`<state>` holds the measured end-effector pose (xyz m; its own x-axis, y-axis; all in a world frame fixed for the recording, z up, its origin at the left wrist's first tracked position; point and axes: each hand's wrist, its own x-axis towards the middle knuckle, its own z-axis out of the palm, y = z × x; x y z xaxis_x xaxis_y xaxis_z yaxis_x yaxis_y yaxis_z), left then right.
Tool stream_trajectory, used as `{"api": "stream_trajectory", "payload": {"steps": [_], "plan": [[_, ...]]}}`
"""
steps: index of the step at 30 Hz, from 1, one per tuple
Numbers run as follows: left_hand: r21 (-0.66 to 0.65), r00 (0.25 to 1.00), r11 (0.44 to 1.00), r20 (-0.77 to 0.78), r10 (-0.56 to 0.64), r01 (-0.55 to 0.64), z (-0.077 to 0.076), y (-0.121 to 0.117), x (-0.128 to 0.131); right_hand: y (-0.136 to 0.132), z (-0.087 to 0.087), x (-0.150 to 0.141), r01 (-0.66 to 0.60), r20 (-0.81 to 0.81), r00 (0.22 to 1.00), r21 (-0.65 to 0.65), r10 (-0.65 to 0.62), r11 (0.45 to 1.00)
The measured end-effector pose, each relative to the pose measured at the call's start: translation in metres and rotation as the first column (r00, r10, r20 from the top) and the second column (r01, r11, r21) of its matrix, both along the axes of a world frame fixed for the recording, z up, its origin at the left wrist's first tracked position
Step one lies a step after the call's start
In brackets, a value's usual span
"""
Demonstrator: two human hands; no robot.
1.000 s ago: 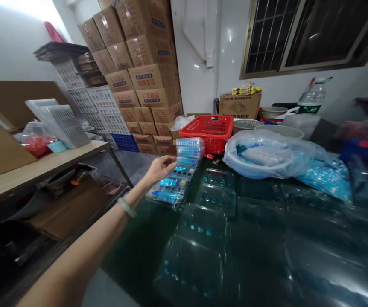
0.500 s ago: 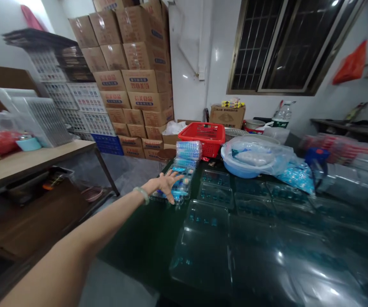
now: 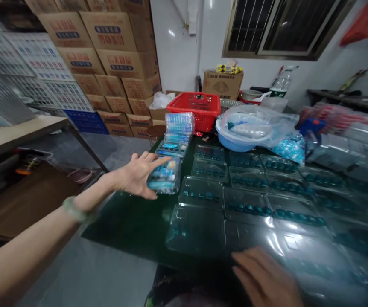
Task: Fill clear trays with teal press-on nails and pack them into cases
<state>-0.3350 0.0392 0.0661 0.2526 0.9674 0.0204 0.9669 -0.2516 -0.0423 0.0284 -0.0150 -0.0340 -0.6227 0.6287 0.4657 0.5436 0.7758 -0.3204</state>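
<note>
My left hand point(image 3: 139, 175) reaches in from the left, thumb and forefinger spanning a clear plastic box point(image 3: 166, 179) with blue contents. Thumb at the near edge, forefinger across the far side, it appears to grip the box, which is slightly blurred. Just behind lies another filled box point(image 3: 171, 148), and beyond it a stack of similar boxes point(image 3: 180, 123). My right hand point(image 3: 264, 277), blurred at the bottom edge, has its fingers stretched out and visibly holds nothing. It is over the near side of the clear trays point(image 3: 200, 226), several of which hold dark teal pieces in rows.
On the dark green table point(image 3: 132, 226), a red basket point(image 3: 200, 111) and a blue basin point(image 3: 235, 143) with plastic bags stand at the back. Stacked clear containers point(image 3: 340, 149) are on the right. A side table point(image 3: 27, 132) and piled cartons point(image 3: 116, 64) are at left.
The view has tipped downward. My left hand has come nearer, and a filled box now lies apart from the one behind it. My right hand has entered at the bottom.
</note>
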Motion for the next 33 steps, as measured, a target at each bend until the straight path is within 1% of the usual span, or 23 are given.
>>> {"api": "stream_trajectory", "payload": {"steps": [1, 2, 4, 6, 8, 10, 12, 13, 15, 16, 18, 19, 20, 23, 24, 25, 27, 30, 31, 33], "plan": [[-0.022, 1.0, 1.0, -0.006, -0.007, 0.007, -0.004, -0.018, 0.001, 0.0, -0.001, -0.012, -0.042, 0.036, 0.998, 0.005, 0.042, 0.999], [-0.045, 1.0, 0.999, -0.002, 0.0, -0.001, -0.01, -0.035, 0.001, 0.0, -0.003, -0.023, -0.053, 0.068, 0.996, 0.016, 0.052, 0.998], [-0.078, 0.998, 0.995, 0.01, 0.064, -0.063, -0.028, -0.064, -0.001, 0.0, -0.01, -0.042, -0.046, 0.134, 0.99, 0.056, 0.038, 0.997], [-0.102, 0.989, 0.985, 0.025, 0.144, -0.141, -0.05, -0.083, -0.005, 0.001, -0.019, -0.055, -0.045, 0.183, 0.983, 0.107, 0.025, 0.993], [-0.122, 0.979, 0.973, 0.031, 0.202, -0.197, -0.067, -0.094, -0.008, 0.001, -0.028, -0.06, -0.065, 0.209, 0.977, 0.132, 0.036, 0.989], [-0.087, 0.97, 0.968, 0.039, 0.241, -0.237, -0.074, -0.103, -0.007, 0.0, -0.033, -0.062, -0.094, 0.203, 0.977, 0.14, 0.065, 0.986], [0.038, 0.953, 0.955, 0.084, 0.29, -0.294, -0.072, -0.116, 0.003, -0.002, -0.035, -0.061, -0.114, 0.186, 0.979, 0.138, 0.087, 0.984], [0.126, 0.938, 0.934, 0.143, 0.317, -0.335, -0.069, -0.125, 0.011, -0.003, -0.035, -0.061, -0.12, 0.168, 0.981, 0.14, 0.096, 0.983], [0.282, 0.877, 0.851, 0.332, 0.346, -0.443, -0.065, -0.144, 0.031, -0.005, -0.035, -0.061, -0.126, 0.131, 0.985, 0.137, 0.108, 0.983], [0.325, 0.829, 0.802, 0.449, 0.335, -0.5, -0.065, -0.153, 0.041, -0.006, -0.034, -0.061, -0.129, 0.12, 0.986, 0.129, 0.114, 0.983], [0.338, 0.741, 0.739, 0.594, 0.313, -0.583, -0.072, -0.166, 0.06, -0.009, -0.035, -0.062, -0.143, 0.108, 0.986, 0.118, 0.13, 0.983], [0.324, 0.706, 0.726, 0.639, 0.304, -0.606, -0.077, -0.169, 0.068, -0.011, -0.036, -0.062, -0.151, 0.113, 0.984, 0.111, 0.139, 0.982], [0.298, 0.677, 0.728, 0.672, 0.299, -0.618, -0.084, -0.17, 0.075, -0.012, -0.037, -0.061, -0.161, 0.115, 0.982, 0.108, 0.148, 0.981], [0.158, 0.577, 0.781, 0.763, 0.292, -0.605, -0.104, -0.166, 0.092, -0.016, -0.037, -0.059, -0.191, 0.126, 0.975, 0.076, 0.181, 0.979], [0.112, 0.534, 0.79, 0.793, 0.295, -0.603, -0.11, -0.166, 0.097, -0.017, -0.035, -0.059, -0.198, 0.132, 0.973, 0.049, 0.19, 0.979], [0.078, 0.487, 0.786, 0.821, 0.298, -0.613, -0.115, -0.167, 0.103, -0.018, -0.032, -0.059, -0.205, 0.137, 0.97, 0.022, 0.2, 0.979], [0.044, 0.403, 0.748, 0.862, 0.307, -0.662, -0.123, -0.174, 0.114, -0.018, -0.023, -0.065, -0.217, 0.149, 0.965, -0.004, 0.215, 0.976], [0.004, 0.312, 0.674, 0.888, 0.338, -0.739, -0.133, -0.188, 0.129, -0.017, -0.009, -0.09, -0.28, 0.18, 0.947, 0.063, 0.265, 0.958], [-0.019, 0.286, 0.661, 0.892, 0.35, -0.75, -0.135, -0.193, 0.134, -0.016, -0.006, -0.101, -0.314, 0.2, 0.936, 0.099, 0.29, 0.944], [-0.08, 0.23, 0.653, 0.898, 0.376, -0.754, -0.14, -0.199, 0.141, -0.013, -0.003, -0.124, -0.384, 0.26, 0.905, 0.158, 0.336, 0.91]]}}
